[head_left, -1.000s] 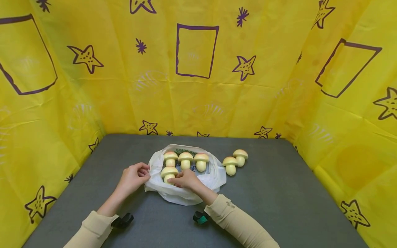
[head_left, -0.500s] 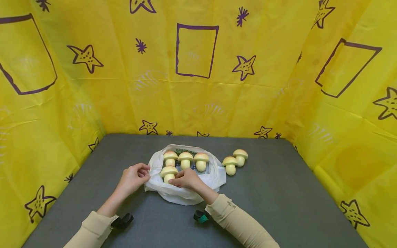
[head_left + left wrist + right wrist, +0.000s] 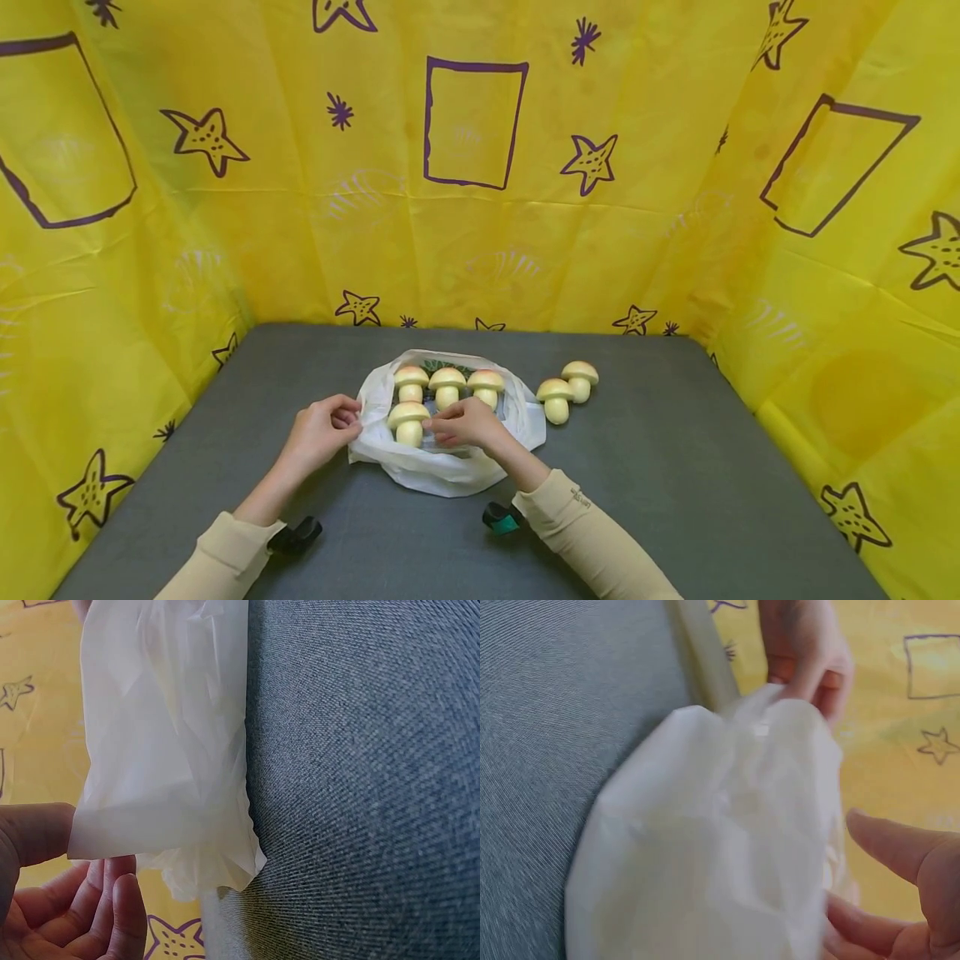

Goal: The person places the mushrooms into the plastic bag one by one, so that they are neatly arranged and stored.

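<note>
A white plastic bag (image 3: 442, 477) lies with its mouth spread open, several toy mushrooms (image 3: 447, 379) standing inside it. My left hand (image 3: 321, 431) pinches the bag's left rim between thumb and fingers; the left wrist view shows the bag's edge (image 3: 142, 817) at the thumb. Over the bag's opening, my right hand (image 3: 471, 423) has thumb and fingers apart, holding nothing. Its fingertips are just right of the front-left mushroom (image 3: 408, 427), whose stem is in plain sight. In the right wrist view the bag wall hides the mushrooms.
Two more mushrooms (image 3: 556, 400) stand close together on the grey table (image 3: 660, 467), right of the bag. Yellow cloth walls (image 3: 480, 242) with drawn stars enclose the table at the back and both sides.
My right hand has let go of the front-left mushroom and moved slightly up and to the right, leaving it standing in the bag. My left hand has stayed at the rim.
</note>
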